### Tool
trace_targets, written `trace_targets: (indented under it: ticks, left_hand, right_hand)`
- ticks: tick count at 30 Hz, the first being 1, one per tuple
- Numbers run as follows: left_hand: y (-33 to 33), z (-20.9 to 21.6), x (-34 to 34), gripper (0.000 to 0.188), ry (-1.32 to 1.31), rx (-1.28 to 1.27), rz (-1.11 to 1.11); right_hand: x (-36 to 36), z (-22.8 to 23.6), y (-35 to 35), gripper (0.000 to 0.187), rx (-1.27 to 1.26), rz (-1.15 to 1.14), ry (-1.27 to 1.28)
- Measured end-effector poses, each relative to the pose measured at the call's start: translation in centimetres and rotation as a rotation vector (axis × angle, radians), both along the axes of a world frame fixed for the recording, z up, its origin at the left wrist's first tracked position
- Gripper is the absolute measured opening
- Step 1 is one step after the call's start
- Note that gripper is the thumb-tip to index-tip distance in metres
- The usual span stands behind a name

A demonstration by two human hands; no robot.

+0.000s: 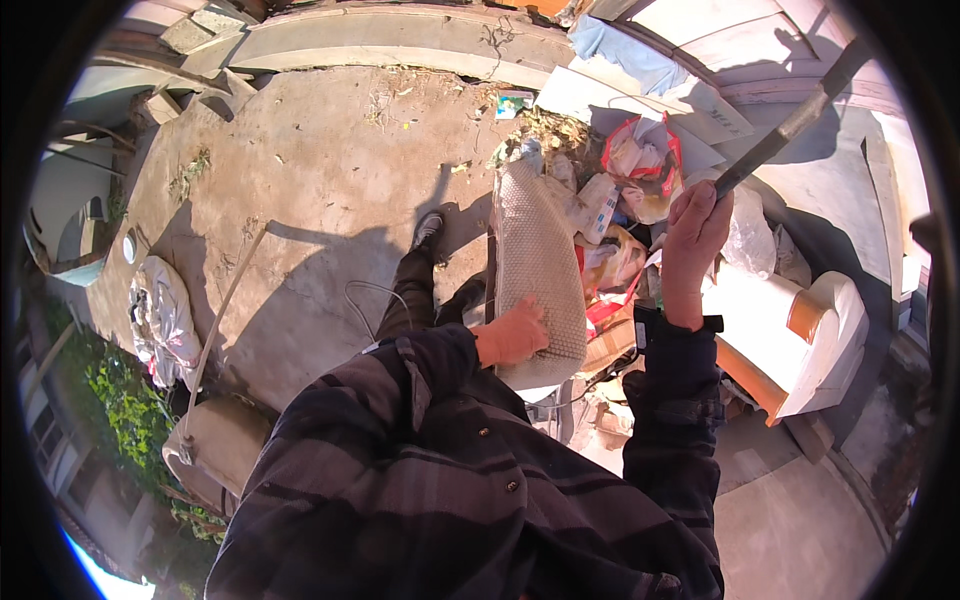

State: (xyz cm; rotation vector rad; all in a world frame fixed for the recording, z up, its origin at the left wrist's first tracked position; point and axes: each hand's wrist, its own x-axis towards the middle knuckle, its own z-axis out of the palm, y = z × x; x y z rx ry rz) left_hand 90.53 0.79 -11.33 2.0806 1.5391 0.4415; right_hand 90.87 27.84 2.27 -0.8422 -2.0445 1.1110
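My right hand [690,245] is raised above a heap of rubbish, its fingers wrapped round a dark grey pole [790,130]. The pole slants up to the far right; its far end runs out of view. Lower down, my left hand [515,332] lies on a pale, bubble-textured sheet [535,235], with the fingers apart on its surface. This sheet stands tilted beside my legs, with a dark edge along its left side. Dry leaves [555,130] and scraps lie at its far end. Right of it are red-and-white plastic bags [640,155] and a crumpled clear bag [748,235].
At right, a white piece with a wooden edge [780,330] lies on its side. A long thin stick [225,310] leans at left near a stuffed white bag [165,315]. Light boards [640,110] and a blue cloth [625,50] lie at the back. Concrete ground [320,150] stretches ahead.
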Motion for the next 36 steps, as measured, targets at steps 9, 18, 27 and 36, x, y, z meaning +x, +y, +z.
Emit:
trace_targets:
  ticks: [9,18,27,36]
  left_hand:
    - [-0.3,-0.2,-0.3,0.016,0.014,-0.047,0.032]
    - [0.3,-0.4,-0.3,0.017,-0.04,-0.053,0.009]
    - [0.1,-0.2,0.4,0.013,-0.059,-0.049,0.006]
    - [0.2,-1.1,0.5,0.015,-0.036,-0.025,0.017]
  right_hand:
    - [6.3,-10.0,-1.0,0.042,-0.034,0.243,-0.959]
    - [1.4,-4.5,-3.6,0.028,0.095,-0.052,-0.163]
    - [2.7,-4.1,1.6,0.026,0.575,0.283,-0.904]
    - [13.6,-6.1,-4.3,0.03,0.104,0.529,-1.236]
